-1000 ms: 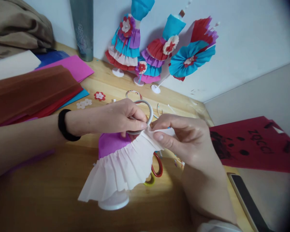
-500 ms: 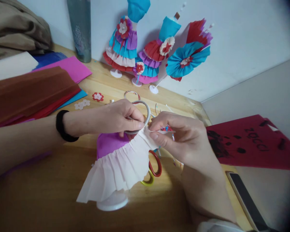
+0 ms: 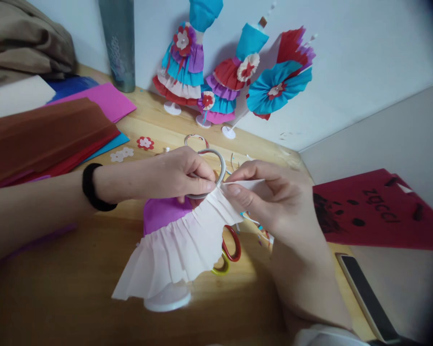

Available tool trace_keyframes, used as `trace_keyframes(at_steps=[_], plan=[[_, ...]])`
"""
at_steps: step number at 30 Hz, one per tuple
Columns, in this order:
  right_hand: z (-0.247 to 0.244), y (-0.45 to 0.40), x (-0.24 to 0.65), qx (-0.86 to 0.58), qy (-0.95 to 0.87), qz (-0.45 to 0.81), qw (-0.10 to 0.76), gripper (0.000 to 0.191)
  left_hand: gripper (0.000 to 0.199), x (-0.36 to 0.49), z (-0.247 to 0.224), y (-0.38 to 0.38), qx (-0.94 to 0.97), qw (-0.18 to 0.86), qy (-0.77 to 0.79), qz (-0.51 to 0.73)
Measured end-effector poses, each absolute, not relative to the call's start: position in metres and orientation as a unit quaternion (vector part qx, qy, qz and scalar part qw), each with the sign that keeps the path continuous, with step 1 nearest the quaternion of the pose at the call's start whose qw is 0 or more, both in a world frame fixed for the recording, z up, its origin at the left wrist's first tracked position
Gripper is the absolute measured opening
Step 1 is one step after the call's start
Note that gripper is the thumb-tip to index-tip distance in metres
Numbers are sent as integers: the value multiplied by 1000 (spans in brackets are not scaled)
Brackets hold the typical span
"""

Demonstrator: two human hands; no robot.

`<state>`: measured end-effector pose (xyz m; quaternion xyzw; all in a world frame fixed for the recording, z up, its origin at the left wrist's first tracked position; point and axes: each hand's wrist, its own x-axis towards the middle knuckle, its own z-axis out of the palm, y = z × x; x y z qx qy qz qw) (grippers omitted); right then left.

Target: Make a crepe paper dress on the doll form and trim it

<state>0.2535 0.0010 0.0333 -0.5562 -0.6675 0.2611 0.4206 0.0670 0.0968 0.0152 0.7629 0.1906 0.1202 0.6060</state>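
White pleated paper [image 3: 180, 245] fans down and left across a purple piece [image 3: 162, 216], above a round white base [image 3: 168, 298]. My left hand [image 3: 180, 175] pinches the top of the pleats together with a grey ring [image 3: 222, 166], its fingers closed. Just to the right, my right hand [image 3: 270, 192] pinches the white paper's upper edge between thumb and fingers, and a flap of it sticks out rightward. What lies under the left fingers is hidden.
Scissors with red and yellow handles [image 3: 231, 243] lie under the paper. Coloured paper sheets [image 3: 50, 134] are stacked left. Paper-dressed figures [image 3: 184, 62] and a dark bottle [image 3: 120, 48] stand by the wall. A red bag [image 3: 378, 211] and a phone [image 3: 368, 295] lie right.
My right hand has shifted slightly right and opened out the gathered white edge into a wider flap. My left hand keeps its pinch in nearly the same place.
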Motion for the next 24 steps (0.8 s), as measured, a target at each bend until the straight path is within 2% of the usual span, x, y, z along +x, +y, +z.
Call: trace_keyframes(at_steps=[8, 17, 24], plan=[[31, 4, 256, -562, -693, 246, 379, 13, 30, 67, 16, 99, 791, 580, 172, 93], [36, -1, 253, -527, -731, 220, 374, 14, 29, 66, 11, 104, 802, 567, 164, 94], [32, 1, 253, -560, -716, 188, 373, 9, 30, 66, 8, 103, 801, 560, 187, 103]])
